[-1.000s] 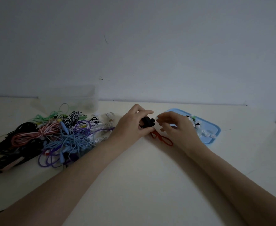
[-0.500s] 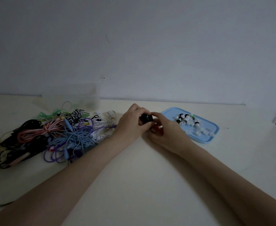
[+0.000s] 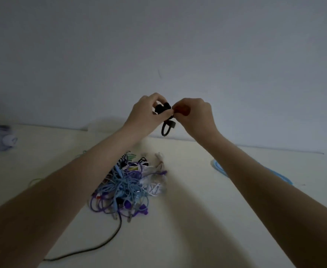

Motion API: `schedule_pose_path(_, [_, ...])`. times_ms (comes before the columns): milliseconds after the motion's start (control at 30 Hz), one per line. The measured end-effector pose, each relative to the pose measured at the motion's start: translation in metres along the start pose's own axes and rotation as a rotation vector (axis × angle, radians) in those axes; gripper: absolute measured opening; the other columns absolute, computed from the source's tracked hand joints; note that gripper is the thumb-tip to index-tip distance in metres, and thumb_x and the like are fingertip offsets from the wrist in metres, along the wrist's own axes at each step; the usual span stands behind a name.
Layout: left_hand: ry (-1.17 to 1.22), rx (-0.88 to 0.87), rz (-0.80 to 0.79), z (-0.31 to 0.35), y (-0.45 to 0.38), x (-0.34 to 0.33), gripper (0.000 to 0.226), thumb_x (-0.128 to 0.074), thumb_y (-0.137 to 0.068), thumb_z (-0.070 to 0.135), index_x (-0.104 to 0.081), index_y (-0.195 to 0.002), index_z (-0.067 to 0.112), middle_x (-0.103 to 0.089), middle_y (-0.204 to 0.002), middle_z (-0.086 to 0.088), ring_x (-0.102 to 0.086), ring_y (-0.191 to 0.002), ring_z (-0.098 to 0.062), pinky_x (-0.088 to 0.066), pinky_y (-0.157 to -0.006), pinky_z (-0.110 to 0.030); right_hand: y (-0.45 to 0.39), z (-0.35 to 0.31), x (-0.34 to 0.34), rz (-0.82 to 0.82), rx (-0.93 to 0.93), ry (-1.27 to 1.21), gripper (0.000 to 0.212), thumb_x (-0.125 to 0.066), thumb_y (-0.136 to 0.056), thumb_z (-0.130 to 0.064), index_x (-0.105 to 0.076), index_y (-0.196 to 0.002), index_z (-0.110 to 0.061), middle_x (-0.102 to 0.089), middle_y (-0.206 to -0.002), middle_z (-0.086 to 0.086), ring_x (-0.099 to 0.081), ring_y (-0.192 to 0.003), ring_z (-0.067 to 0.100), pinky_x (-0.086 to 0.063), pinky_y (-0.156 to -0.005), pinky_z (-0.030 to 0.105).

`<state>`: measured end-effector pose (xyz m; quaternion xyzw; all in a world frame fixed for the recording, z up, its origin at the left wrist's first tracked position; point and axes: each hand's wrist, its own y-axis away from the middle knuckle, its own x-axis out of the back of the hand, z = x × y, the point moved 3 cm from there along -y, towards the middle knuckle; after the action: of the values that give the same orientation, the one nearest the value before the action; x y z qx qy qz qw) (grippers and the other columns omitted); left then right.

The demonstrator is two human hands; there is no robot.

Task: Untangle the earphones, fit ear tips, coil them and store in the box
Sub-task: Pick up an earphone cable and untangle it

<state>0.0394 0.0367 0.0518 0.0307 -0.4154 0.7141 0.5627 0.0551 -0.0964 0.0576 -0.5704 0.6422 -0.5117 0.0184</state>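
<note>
Two bare forearms reach up and away from the camera over a pale worktop [image 3: 187, 219]. Nearest the viewer, a thin black cable [image 3: 100, 246] trails across the worktop toward a tangled pile [image 3: 127, 188] of earphone cords in light blue, purple, white and black, lying between the two arms and partly hidden under the left forearm. To the right, well apart from the pile, the curved edge of a light blue tray [image 3: 218, 168] shows from behind the right forearm; what it holds is hidden. Farther on, both hands are raised above the worktop and meet in front of a plain grey wall [image 3: 162, 45]. The left hand [image 3: 145, 113] has its fingers curled around a small coil of black earphones [image 3: 161, 108], with a short black loop of cord and a small dark block hanging down just below the fingers. The right hand [image 3: 195, 115] touches the left at the fingertips, and its thumb and fingers pinch a small red piece [image 3: 182, 110] just beside the black coil; in the dim light this may be a red tie or cord, but its shape cannot be made out. At the far left edge, against the wall, sits a blurred pale object [image 3: 2, 138] with a rounded white part, too unclear to identify.
</note>
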Motion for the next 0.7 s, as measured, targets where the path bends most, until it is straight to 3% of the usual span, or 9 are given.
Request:
schedule_pose_path(67, [0.071,0.030,0.085,-0.009,-0.007,0.021,0.014,-0.064,-0.086,0.023,-0.055,-0.096,0.020,-0.052,-0.098,-0.001,-0.063,-0.066,-0.004,-0.053,-0.063,-0.020,-0.022,-0.015,-0.017,0.011,0.020,-0.048,0.020,-0.061,-0.081,0.000,-0.071,-0.098,-0.004,-0.071,-0.098,0.010,-0.064,-0.088,0.017,-0.040,-0.069,0.006])
schedule_pose_path(167, [0.090,0.057,0.154,-0.027,-0.014,0.044,0.015,-0.064,-0.086,0.016,-0.054,-0.097,0.016,-0.052,-0.088,0.007,-0.060,-0.050,0.007,-0.044,-0.050,-0.006,-0.045,-0.030,-0.048,0.000,0.012,-0.097,0.019,-0.060,-0.082,0.000,-0.069,-0.098,-0.003,-0.069,-0.100,0.010,-0.063,-0.092,0.021,-0.043,-0.073,0.016])
schedule_pose_path(267, [-0.057,0.104,0.155,-0.056,-0.017,0.056,0.021,-0.068,-0.083,0.017,-0.060,-0.103,0.016,-0.057,-0.091,0.008,-0.061,-0.062,-0.001,-0.040,-0.055,-0.003,-0.054,-0.030,-0.086,-0.069,0.002,-0.074,0.018,-0.059,-0.084,-0.002,-0.068,-0.100,-0.002,-0.068,-0.103,0.013,-0.062,-0.096,0.026,-0.048,-0.082,0.027])
schedule_pose_path(400, [-0.312,0.254,0.064,-0.101,-0.017,0.058,0.028,-0.069,-0.082,0.025,-0.066,-0.109,0.015,-0.067,-0.106,-0.006,-0.061,-0.091,-0.019,-0.042,-0.073,-0.023,-0.054,-0.017,-0.120,-0.229,-0.008,0.011,0.028,-0.064,-0.084,-0.011,-0.062,-0.112,-0.005,-0.064,-0.113,0.012,-0.059,-0.104,0.025,-0.046,-0.087,0.029])
schedule_pose_path(533, [-0.434,0.361,-0.035,-0.118,-0.016,0.053,0.034,-0.063,-0.087,0.025,-0.062,-0.117,0.011,-0.064,-0.117,-0.009,-0.058,-0.104,-0.025,-0.036,-0.074,-0.024,-0.044,-0.004,-0.115,-0.310,0.057,0.116,0.035,-0.063,-0.086,-0.019,-0.057,-0.119,-0.007,-0.060,-0.118,0.011,-0.052,-0.111,0.026,-0.038,-0.090,0.028])
schedule_pose_path(633, [-0.452,0.338,-0.003,-0.116,-0.015,0.047,0.034,-0.062,-0.086,0.020,-0.061,-0.118,0.009,-0.061,-0.115,-0.016,-0.056,-0.103,-0.032,-0.038,-0.072,-0.027,-0.032,0.006,-0.091,-0.276,0.030,0.164,0.021,-0.056,-0.088,-0.012,-0.065,-0.105,-0.003,-0.066,-0.106,0.011,-0.060,-0.098,0.026,-0.046,-0.083,0.031])
schedule_pose_path(700, [-0.462,0.283,0.064,-0.109,-0.013,0.044,0.033,-0.062,-0.085,0.017,-0.062,-0.117,0.010,-0.058,-0.117,-0.016,-0.054,-0.105,-0.032,-0.042,-0.076,-0.033,-0.020,0.015,-0.081,-0.403,-0.082,0.175,0.018,-0.057,-0.089,-0.016,-0.067,-0.093,-0.001,-0.070,-0.090,0.013,-0.065,-0.077,0.024,-0.052,-0.070,0.031])
